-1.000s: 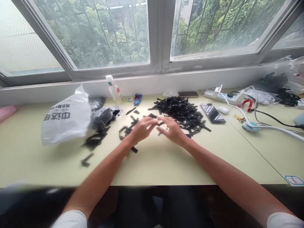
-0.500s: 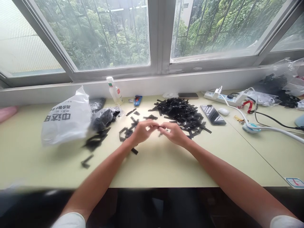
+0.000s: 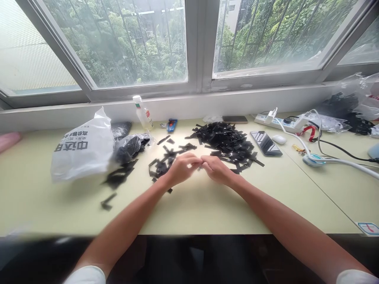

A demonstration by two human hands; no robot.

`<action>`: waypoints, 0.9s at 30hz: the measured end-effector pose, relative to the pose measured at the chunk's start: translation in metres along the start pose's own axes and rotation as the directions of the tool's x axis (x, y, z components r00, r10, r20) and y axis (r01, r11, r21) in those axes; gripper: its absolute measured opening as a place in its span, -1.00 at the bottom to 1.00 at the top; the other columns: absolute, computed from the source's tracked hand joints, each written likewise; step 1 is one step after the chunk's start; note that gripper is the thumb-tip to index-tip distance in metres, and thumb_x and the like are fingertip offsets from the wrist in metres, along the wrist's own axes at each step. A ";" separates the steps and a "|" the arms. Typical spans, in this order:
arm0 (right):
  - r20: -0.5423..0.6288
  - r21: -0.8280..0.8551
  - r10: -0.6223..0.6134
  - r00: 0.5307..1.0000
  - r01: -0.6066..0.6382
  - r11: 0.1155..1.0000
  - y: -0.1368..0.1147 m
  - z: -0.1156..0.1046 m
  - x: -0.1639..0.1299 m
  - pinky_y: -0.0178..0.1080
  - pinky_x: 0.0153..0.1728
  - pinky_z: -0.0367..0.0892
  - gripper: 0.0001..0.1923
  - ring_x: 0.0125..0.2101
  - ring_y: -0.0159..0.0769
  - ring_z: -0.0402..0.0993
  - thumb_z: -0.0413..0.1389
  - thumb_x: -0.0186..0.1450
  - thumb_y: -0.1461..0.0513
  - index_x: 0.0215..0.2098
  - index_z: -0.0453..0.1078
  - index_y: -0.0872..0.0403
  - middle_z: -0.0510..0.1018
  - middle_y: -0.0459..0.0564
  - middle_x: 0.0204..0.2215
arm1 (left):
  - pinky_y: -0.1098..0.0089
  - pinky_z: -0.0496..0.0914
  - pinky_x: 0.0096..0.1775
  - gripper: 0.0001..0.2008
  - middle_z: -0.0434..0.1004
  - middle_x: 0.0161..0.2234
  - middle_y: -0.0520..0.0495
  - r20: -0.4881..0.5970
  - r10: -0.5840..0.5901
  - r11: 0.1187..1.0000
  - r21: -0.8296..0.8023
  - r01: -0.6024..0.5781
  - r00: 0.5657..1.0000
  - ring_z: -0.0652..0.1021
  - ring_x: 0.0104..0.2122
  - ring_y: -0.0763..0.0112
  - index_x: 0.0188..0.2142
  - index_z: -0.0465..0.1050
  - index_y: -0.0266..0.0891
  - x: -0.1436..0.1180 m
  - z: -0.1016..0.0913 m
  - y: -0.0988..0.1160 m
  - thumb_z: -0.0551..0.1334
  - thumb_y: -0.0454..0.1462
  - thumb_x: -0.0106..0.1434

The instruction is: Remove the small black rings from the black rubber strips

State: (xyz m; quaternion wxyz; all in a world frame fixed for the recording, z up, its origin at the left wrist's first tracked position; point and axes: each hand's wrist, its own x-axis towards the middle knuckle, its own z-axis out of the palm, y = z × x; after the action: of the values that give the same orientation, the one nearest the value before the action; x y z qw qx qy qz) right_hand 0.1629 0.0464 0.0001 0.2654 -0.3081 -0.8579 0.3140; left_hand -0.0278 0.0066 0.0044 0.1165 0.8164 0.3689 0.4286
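Over the pale yellow table (image 3: 207,213), my left hand (image 3: 184,169) and my right hand (image 3: 217,169) meet at the fingertips. Both are closed in a pinch, and what lies between them is too small and hidden to make out. Just beyond my right hand spreads a large heap of short black strips (image 3: 225,140), some with small shiny spots. A smaller scatter of black strips (image 3: 161,167) lies beside and partly behind my left hand and wrist.
Leftward are a white plastic bag (image 3: 83,148), a clear bag of black pieces (image 3: 128,148) and more loose black strips (image 3: 120,175). A bottle (image 3: 143,113) stands near the window. On the right lie a phone (image 3: 265,142), a white mouse (image 3: 279,139) and a power strip (image 3: 284,122) with cables.
Both hands have turned slightly and drawn in tighter, my right fingers curling more. The small dark bit seen between the fingertips is now covered.
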 end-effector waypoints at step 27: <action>0.037 -0.166 -0.005 0.999 0.011 0.986 0.011 0.002 0.001 -0.24 -0.30 0.26 -0.71 -0.36 -0.30 0.37 -0.11 0.49 0.19 -0.29 0.38 0.07 0.46 -0.01 -0.29 | 0.39 0.44 -0.31 -0.81 0.66 -0.36 -0.07 0.105 -0.482 0.876 0.068 0.478 0.870 0.58 -0.39 0.36 -0.29 0.64 -0.25 0.004 -0.053 -0.009 0.25 -0.23 0.27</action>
State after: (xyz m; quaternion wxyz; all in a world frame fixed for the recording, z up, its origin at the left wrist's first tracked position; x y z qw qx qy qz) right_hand 0.1649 0.0533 -0.0086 0.2242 -0.3199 -0.8871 0.2458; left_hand -0.0724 0.0089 0.0339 0.2247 0.7253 0.5610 0.3297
